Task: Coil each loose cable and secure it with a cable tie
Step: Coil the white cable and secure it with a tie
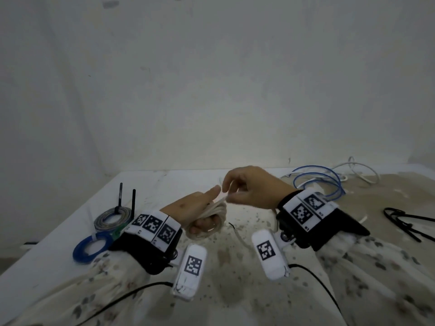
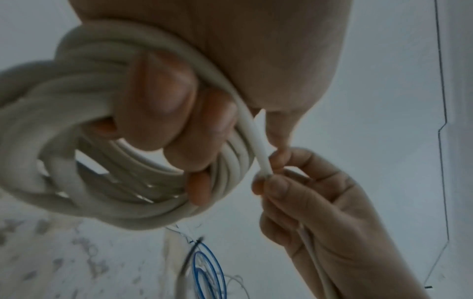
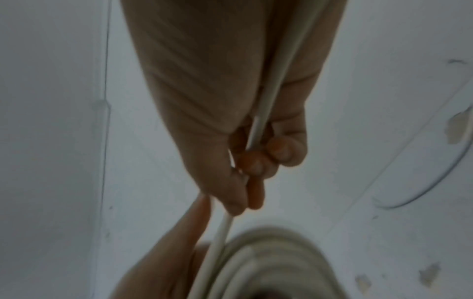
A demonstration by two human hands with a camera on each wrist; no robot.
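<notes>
A cream-white cable coil (image 1: 213, 216) (image 2: 84, 153) (image 3: 268, 269) is wrapped in several loops round my left hand (image 1: 200, 212), whose fingers (image 2: 163, 95) curl through the loops above the table. Just above and right of it, my right hand (image 1: 237, 189) (image 2: 279, 172) pinches the loose strand of the same cable (image 2: 256, 141) (image 3: 258, 129) between thumb and fingers. The strand runs on through the right palm and down past the wrist. The cable's free end is hidden.
At the table's left lie a grey coil (image 1: 113, 217), a blue coil (image 1: 90, 248) and a green coil (image 1: 117, 232), with two black ties sticking up (image 1: 127, 198). Loose blue cable (image 1: 317, 182) and white cable (image 1: 357, 170) lie at the back right. Black ties (image 1: 407, 222) lie at the right edge.
</notes>
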